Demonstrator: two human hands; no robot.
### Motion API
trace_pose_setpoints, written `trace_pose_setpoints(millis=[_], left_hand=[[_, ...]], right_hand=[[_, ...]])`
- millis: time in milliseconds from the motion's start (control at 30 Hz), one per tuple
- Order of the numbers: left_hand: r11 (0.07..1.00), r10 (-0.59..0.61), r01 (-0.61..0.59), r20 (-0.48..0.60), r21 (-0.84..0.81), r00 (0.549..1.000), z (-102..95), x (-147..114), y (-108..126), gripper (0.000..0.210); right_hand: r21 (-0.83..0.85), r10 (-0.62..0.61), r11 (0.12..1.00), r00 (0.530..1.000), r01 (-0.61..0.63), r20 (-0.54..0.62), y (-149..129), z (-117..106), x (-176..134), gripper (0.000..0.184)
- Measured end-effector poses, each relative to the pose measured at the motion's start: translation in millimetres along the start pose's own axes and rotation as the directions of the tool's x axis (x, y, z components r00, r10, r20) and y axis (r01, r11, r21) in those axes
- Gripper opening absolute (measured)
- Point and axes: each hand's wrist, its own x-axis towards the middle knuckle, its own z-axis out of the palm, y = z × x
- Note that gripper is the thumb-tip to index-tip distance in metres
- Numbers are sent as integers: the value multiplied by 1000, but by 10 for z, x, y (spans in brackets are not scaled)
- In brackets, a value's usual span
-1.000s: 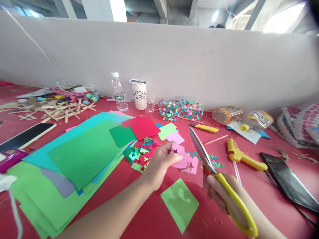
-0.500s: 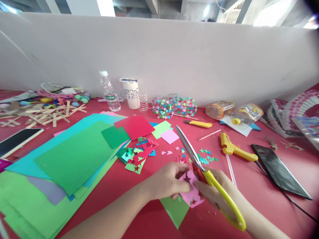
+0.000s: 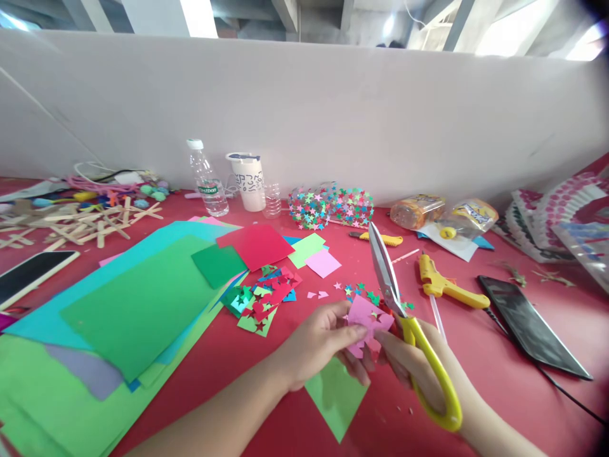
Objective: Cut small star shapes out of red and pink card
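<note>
My left hand (image 3: 328,339) pinches a piece of pink paper (image 3: 364,317) with star-shaped holes and ragged edges. Looped over my right hand (image 3: 419,355) are yellow-handled scissors (image 3: 385,270), their blades close together and pointing up and away from me. The fingers of that hand also touch the pink paper's right edge. Something red between the paper and the scissors is mostly hidden. Below my hands a green paper square (image 3: 339,400) lies on the table. Small coloured paper stars (image 3: 356,291) are scattered just beyond them.
Left lie large coloured sheets (image 3: 143,298), punched scraps (image 3: 266,298) and wooden sticks (image 3: 99,225). Behind stand a water bottle (image 3: 209,184), a cup (image 3: 248,181) and star-covered clear pieces (image 3: 330,206). Right are a yellow cutter (image 3: 387,240), a glue gun (image 3: 447,285) and a dark tablet-like slab (image 3: 528,324).
Both hands have lifted the pink paper slightly up and away from me, turning it. The scissors have swung more upright, their tips shifting right. More of the green square shows.
</note>
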Motion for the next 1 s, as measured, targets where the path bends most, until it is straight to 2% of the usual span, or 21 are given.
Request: trace_pose_setpoints(millis=[67,167,267,333,400,467,567,733,1000], left_hand=[[1000,19,-18,-26,10,999,-19,-3,4,16],[989,145,-148,-176,-3,974,-76,-1,43,15],[939,311,-342,-370,-21,876,-154,5,112,18],[899,363,-435,-467,-55,807,-192,6,158,17],[869,376,-486,-518,-90,768,-207,5,197,16],[852,375,-510,-543,-116,751,-200,2,225,14],[845,360,-515,-560,-143,746,-169,-4,246,10],[859,381,-498,-499,-120,778,-138,-23,236,11],[863,380,-489,-477,-125,793,-136,-29,233,13]], right_hand=[[-7,-31,999,999,31,37,43,-25,19,38],[15,-128,992,982,127,139,112,-86,38,46],[-27,-193,979,957,203,218,135,-157,47,57],[-79,-207,968,937,238,282,126,-191,45,62],[-147,-207,952,920,267,332,117,-206,38,66],[-214,-201,933,913,289,356,120,-200,31,69],[-239,-194,922,898,305,395,127,-173,21,72],[-184,-165,946,886,267,434,108,-159,-4,67],[-131,-144,965,876,227,460,64,-163,-28,67]])
